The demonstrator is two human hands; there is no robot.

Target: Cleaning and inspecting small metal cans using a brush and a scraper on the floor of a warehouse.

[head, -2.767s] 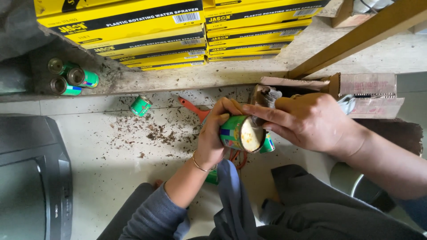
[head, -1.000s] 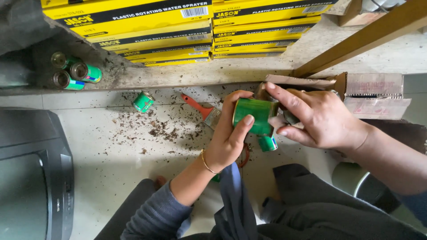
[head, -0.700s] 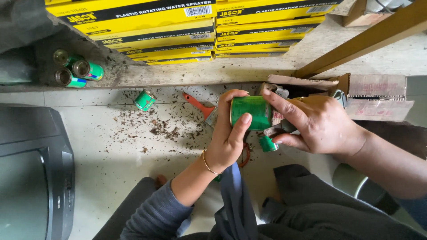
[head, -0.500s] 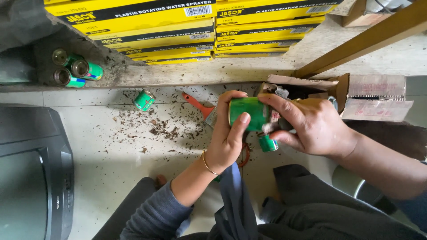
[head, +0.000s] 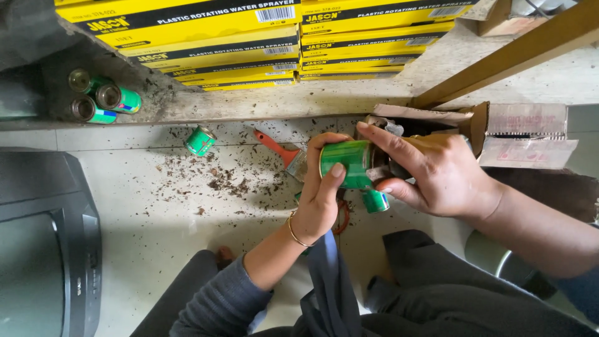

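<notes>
My left hand (head: 321,200) grips a small green tin can (head: 347,163) lying sideways, thumb across its front. My right hand (head: 430,171) presses against the can's right end, index finger stretched over its top and fingers closed around something dark there that I cannot make out. Below the two hands a second small green can (head: 375,201) lies on the tiled floor. A scraper with an orange handle (head: 278,148) lies just left of the held can.
Another green can (head: 200,140) lies on the floor among dark debris (head: 228,181). Three cans (head: 103,100) lie on the concrete ledge at left. Stacked yellow boxes (head: 262,43) line the back. An open cardboard box (head: 499,134) sits right; an old television (head: 43,249) stands left.
The can was turned from end-on to lying sideways in my left hand. My right hand stayed at its right end, shifting its fingers slightly.
</notes>
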